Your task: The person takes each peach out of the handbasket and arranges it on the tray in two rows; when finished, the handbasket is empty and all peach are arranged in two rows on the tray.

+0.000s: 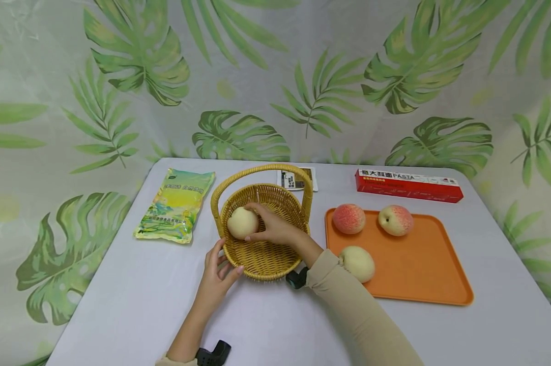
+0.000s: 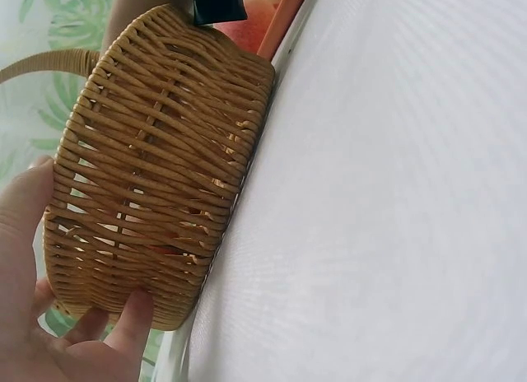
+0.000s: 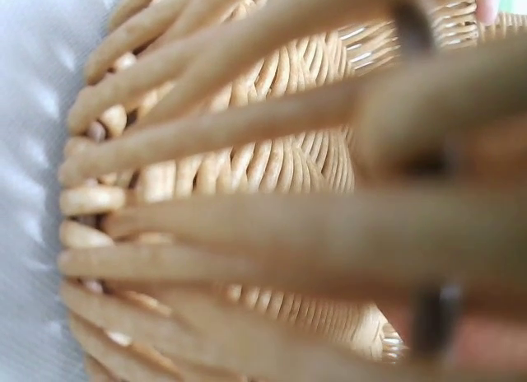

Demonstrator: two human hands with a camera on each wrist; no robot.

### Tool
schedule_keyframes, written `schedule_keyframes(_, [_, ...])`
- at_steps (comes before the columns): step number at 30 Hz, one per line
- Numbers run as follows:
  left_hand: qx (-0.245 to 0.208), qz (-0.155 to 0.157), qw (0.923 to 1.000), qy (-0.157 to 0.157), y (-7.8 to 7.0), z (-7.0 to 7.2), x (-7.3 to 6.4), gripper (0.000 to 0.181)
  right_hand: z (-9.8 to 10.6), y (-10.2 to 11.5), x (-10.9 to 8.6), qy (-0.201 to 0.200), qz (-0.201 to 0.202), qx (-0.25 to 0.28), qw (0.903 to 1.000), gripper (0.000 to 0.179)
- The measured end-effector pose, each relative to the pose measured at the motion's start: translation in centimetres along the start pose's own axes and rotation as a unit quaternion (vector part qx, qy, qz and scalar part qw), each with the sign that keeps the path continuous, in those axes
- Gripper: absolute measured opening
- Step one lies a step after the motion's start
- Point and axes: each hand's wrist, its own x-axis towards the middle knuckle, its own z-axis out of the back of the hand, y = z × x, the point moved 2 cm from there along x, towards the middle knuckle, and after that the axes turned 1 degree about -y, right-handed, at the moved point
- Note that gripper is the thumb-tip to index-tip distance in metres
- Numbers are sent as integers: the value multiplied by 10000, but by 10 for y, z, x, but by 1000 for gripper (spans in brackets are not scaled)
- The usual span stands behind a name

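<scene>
A yellow-brown wicker basket with a tall handle stands near the middle of the table. Inside, at its left, my right hand holds a pale peach between thumb and fingers. My left hand grips the basket's front left side from outside; in the left wrist view, the thumb of that hand lies at the rim and other fingers against the woven wall. The right wrist view has only blurred wicker up close, with the peach hidden.
Right of the basket lies an orange tray bearing two reddish peaches and a pale one. A red pasta box is at the back right, a green-yellow packet at the left, and a small packet behind the basket.
</scene>
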Motion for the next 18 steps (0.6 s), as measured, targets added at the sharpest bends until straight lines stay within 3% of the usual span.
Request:
schedule_keyframes(5, [-34,-27,10000,11,0,0,0,77,-3,1,1,-46,179,-257,9995,73])
schedule_keyframes(12, [-46,-20,10000,26,1,0,1,75,-5,3,1,-51,34,-261,9996,72])
schedule_keyframes(18, [-70,4,10000,31,1,0,1,75,-6,2,3,18,326,-253,9991,70])
